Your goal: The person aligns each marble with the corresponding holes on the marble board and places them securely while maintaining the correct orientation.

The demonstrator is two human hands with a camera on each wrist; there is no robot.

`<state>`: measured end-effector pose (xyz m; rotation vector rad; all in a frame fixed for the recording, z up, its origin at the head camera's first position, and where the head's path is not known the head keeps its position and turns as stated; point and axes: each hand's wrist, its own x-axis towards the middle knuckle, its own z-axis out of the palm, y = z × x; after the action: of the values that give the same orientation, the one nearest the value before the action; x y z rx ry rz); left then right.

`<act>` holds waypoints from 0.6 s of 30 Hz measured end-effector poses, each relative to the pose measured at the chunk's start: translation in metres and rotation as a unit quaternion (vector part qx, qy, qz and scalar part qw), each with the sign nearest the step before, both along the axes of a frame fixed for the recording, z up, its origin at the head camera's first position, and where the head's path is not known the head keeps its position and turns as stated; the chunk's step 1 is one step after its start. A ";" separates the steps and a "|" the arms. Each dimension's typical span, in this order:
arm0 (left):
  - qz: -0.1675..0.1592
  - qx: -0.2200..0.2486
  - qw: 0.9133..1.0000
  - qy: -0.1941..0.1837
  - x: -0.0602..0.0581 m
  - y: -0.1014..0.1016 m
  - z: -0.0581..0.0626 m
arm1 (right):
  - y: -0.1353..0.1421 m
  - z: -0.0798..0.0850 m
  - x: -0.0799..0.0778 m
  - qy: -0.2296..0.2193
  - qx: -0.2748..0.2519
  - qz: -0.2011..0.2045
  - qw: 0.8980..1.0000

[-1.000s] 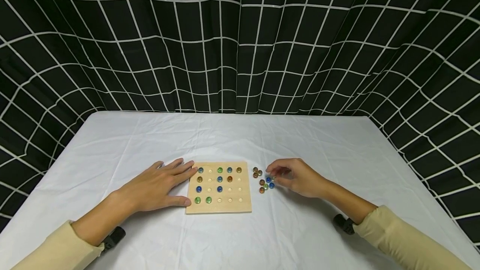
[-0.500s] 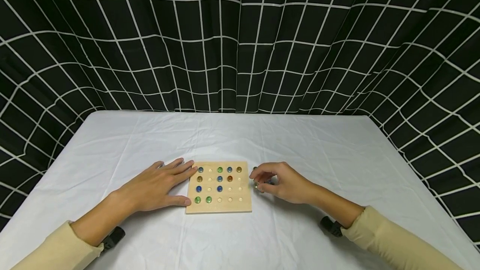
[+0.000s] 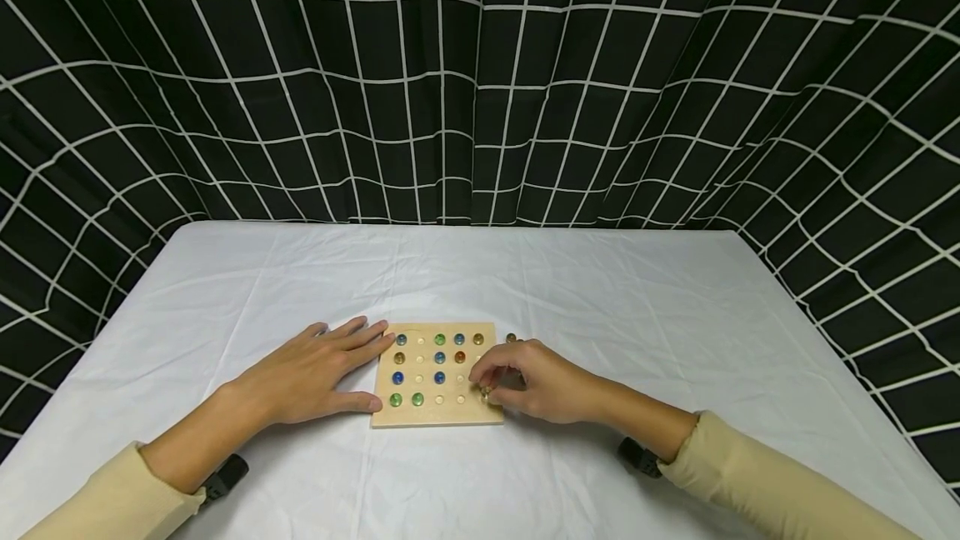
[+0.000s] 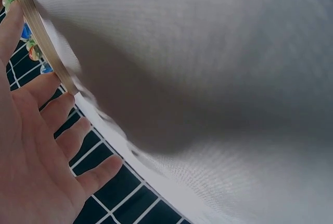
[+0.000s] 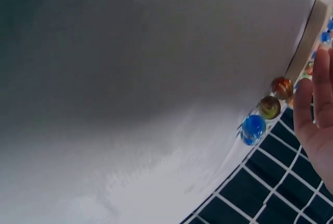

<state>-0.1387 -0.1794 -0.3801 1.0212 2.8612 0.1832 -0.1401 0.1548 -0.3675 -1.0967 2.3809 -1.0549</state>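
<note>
A light wooden board [image 3: 435, 416] with rows of small round hollows lies on the table, several holding glass marbles in blue, green, amber and red-brown. My left hand [image 3: 311, 377] rests with fingers spread along the board's left edge, index fingertip and thumb on the wood. Over the board's right side, my right hand [image 3: 543, 386] pinches a yellowish glass marble [image 3: 486, 395] between thumb and fingers. In the right wrist view, a blue marble [image 5: 253, 129], an olive marble [image 5: 270, 107] and a red-brown marble [image 5: 282, 87] lie on the cloth beside the board; in the head view the hand hides most loose marbles.
A white cloth [image 3: 337, 273] with creases covers the table. Behind it and at both sides hangs a black curtain [image 3: 495, 107] with a white grid. Past the right hand, a brown marble [image 3: 512, 338] shows by the board's upper right corner.
My right hand has moved left from the loose marbles to over the board's right side, carrying the yellowish marble. The left hand and the board have stayed put.
</note>
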 end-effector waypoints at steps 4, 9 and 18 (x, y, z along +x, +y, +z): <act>0.003 -0.002 1.000 -0.005 0.000 0.000 0.001 | -0.004 0.000 0.001 0.009 0.015 0.009 1.000; 0.003 -0.002 1.000 -0.007 0.001 0.001 0.001 | -0.008 -0.001 0.001 0.026 0.039 0.006 0.999; 0.002 -0.001 1.000 -0.006 0.000 0.000 0.001 | -0.005 0.002 -0.001 0.027 0.036 0.005 0.999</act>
<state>-0.1387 -0.1790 -0.3793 1.0120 2.8529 0.1862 -0.1411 0.1500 -0.3659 -1.1245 2.4333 -0.9405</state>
